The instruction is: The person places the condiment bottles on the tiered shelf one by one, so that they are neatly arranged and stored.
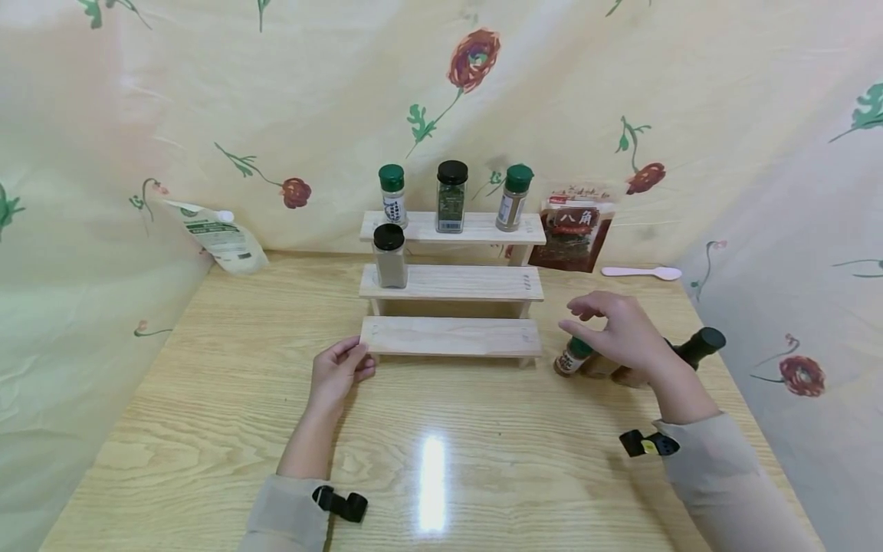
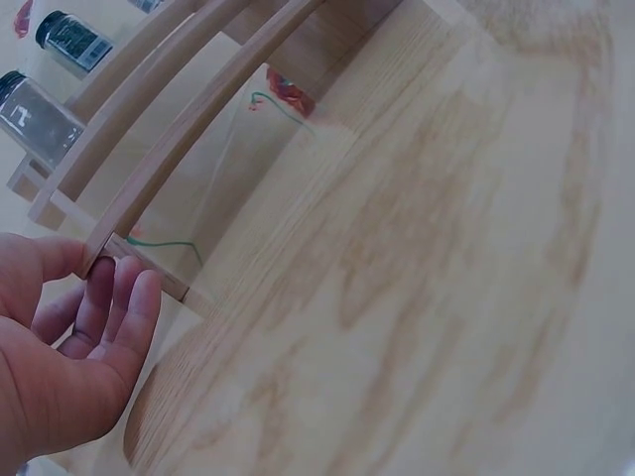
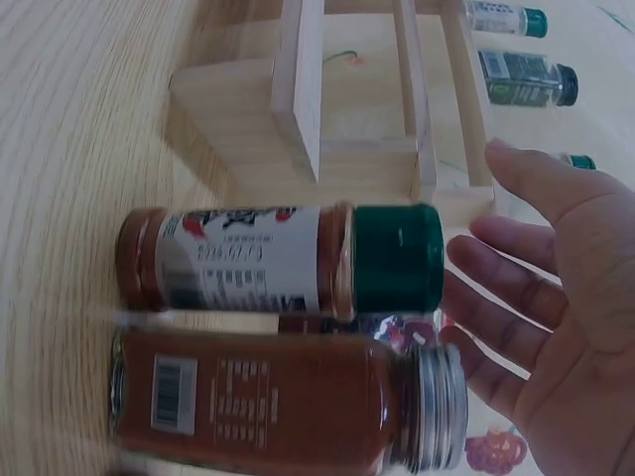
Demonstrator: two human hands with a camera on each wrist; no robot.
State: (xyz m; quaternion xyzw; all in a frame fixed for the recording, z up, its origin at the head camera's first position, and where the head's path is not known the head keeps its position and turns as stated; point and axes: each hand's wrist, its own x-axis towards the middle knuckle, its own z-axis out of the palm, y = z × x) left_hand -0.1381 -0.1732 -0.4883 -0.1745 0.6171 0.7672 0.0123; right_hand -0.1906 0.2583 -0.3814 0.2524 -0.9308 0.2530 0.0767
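A three-tier wooden rack stands on the table. My left hand pinches the left end of its lowest step, thumb above and fingers curled below. My right hand is over the bottles right of the rack, fingers spread and nothing held. Nearest it is a green-capped spice bottle with a white label. Beside that stands a jar of reddish-brown powder with a silver lid. On the middle step is a black-lidded jar. The top step bears a black-lidded green jar between two green-capped shakers.
A dark-capped bottle stands at the right, partly behind my right hand. A red-brown spice packet leans on the back curtain, with a pale spoon beside it. At the back left leans a white pouch.
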